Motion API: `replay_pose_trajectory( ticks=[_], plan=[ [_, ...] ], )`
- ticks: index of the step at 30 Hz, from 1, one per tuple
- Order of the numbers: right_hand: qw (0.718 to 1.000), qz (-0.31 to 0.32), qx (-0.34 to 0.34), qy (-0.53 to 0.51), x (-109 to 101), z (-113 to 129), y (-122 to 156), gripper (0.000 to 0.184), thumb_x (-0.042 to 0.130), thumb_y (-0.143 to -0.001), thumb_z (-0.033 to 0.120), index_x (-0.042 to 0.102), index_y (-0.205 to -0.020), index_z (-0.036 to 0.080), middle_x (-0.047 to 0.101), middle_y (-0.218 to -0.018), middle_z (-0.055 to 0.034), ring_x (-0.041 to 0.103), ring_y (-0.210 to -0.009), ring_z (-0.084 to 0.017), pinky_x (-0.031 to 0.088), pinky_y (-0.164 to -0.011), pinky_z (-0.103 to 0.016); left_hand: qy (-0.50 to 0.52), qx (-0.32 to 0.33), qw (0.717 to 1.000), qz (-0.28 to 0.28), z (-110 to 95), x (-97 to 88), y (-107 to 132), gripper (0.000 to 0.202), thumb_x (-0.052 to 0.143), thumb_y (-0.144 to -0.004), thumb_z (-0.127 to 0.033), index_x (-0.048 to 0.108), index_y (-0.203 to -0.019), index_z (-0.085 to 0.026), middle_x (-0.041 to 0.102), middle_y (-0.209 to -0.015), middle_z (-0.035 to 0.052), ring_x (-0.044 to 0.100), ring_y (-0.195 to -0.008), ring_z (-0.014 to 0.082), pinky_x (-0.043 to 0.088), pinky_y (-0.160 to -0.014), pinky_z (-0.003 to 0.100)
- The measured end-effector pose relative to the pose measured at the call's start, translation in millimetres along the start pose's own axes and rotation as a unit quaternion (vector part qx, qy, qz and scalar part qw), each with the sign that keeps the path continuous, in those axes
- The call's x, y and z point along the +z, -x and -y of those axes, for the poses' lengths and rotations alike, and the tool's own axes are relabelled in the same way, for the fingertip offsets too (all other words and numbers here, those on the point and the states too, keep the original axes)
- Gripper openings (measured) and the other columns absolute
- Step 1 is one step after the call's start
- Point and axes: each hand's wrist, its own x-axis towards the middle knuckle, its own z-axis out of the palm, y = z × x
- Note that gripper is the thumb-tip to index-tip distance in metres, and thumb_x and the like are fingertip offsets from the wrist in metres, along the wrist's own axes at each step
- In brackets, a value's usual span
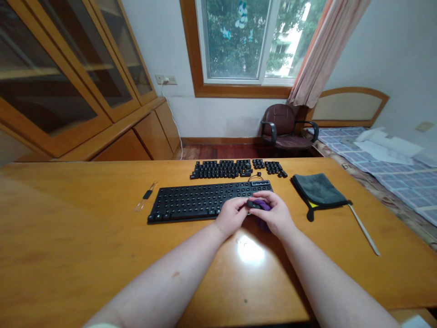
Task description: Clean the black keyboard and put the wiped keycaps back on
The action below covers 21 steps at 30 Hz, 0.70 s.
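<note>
A black keyboard base [205, 200] with its keycaps removed lies on the wooden desk [85, 228]. Behind it the loose black keycaps [235, 168] are laid out in rows. My left hand [232, 215] and my right hand [275, 212] meet at the keyboard's right front corner. Both are closed around a small purple object with a black part [257, 206]; I cannot make out what it is. The left fingers pinch its black end, the right hand wraps the purple body.
A folded grey cloth [319, 189] with a yellow patch lies right of the keyboard, a thin white stick [363, 230] beside it. A clear strip with a black piece [146, 196] sits left. Beyond the desk stand a brown chair [285, 127], a bed [382, 159] and wooden cabinets [85, 82].
</note>
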Motion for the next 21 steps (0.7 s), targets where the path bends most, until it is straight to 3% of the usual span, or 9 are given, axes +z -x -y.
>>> replay_pose_trajectory(
  ticks=[3,6,11,14,17,21],
  plan=[
    [0.997,0.074,-0.014,0.02,-2.5,1.5,-0.2,0.039,0.072,-0.067,0.024,0.062,-0.105,0.023,0.067,-0.107,-0.0066,0.062,-0.102,-0.021,0.046,-0.094,-0.04,-0.016,-0.002,1.0,0.003,-0.9,-0.5,0.2,0.021,0.047,-0.081,-0.016,0.067,-0.079,-0.014,0.066,-0.073,0.0036,0.059,-0.069,0.0144,0.045,-0.066,0.024],
    [0.995,0.086,-0.027,0.039,-3.7,1.9,-0.3,0.038,0.071,-0.068,0.025,0.063,-0.104,0.023,0.068,-0.106,-0.0071,0.062,-0.101,-0.021,0.046,-0.094,-0.041,-0.02,-0.003,1.0,0.003,-2.0,-0.5,0.6,0.02,0.047,-0.081,-0.018,0.066,-0.076,-0.014,0.065,-0.071,0.0026,0.057,-0.067,0.0136,0.044,-0.064,0.024],
    [1.0,0.014,-0.011,0.011,0.1,1.7,1.6,0.033,0.076,-0.061,0.028,0.06,-0.089,0.021,0.07,-0.091,-0.0053,0.066,-0.085,-0.02,0.052,-0.081,-0.039,-0.021,0.001,1.0,-0.002,-4.8,-1.1,0.3,0.019,0.048,-0.081,-0.017,0.066,-0.077,-0.015,0.065,-0.072,0.0031,0.058,-0.069,0.0143,0.045,-0.066,0.025],
    [0.998,-0.002,-0.056,0.003,-2.3,1.5,0.6,0.035,0.076,-0.06,0.031,0.056,-0.088,0.022,0.067,-0.095,-0.005,0.062,-0.091,-0.02,0.049,-0.084,-0.037,-0.01,0.006,1.0,0.002,-7.2,-1.9,0.2,0.018,0.05,-0.081,-0.018,0.066,-0.076,-0.016,0.067,-0.075,0.003,0.06,-0.071,0.0143,0.046,-0.07,0.026],
    [0.995,-0.017,-0.097,-0.009,-8.1,-0.4,-3.9,0.022,0.068,-0.069,0.038,0.058,-0.082,0.022,0.063,-0.095,-0.0051,0.058,-0.094,-0.021,0.046,-0.086,-0.036,0.01,-0.001,1.0,0.01,-8.9,-2.3,0.3,0.018,0.05,-0.082,-0.018,0.066,-0.074,-0.016,0.068,-0.075,0.0031,0.061,-0.071,0.014,0.048,-0.072,0.026],
    [0.997,-0.066,-0.03,-0.017,-10.2,-4.0,-9.7,0.019,0.064,-0.072,0.039,0.057,-0.076,0.022,0.061,-0.082,-0.002,0.057,-0.078,-0.018,0.048,-0.075,-0.033,0.031,-0.011,0.999,0.001,-7.8,-2.4,0.1,0.02,0.049,-0.084,-0.022,0.067,-0.079,-0.015,0.069,-0.076,0.0041,0.062,-0.073,0.0143,0.049,-0.073,0.026]
  ],
)
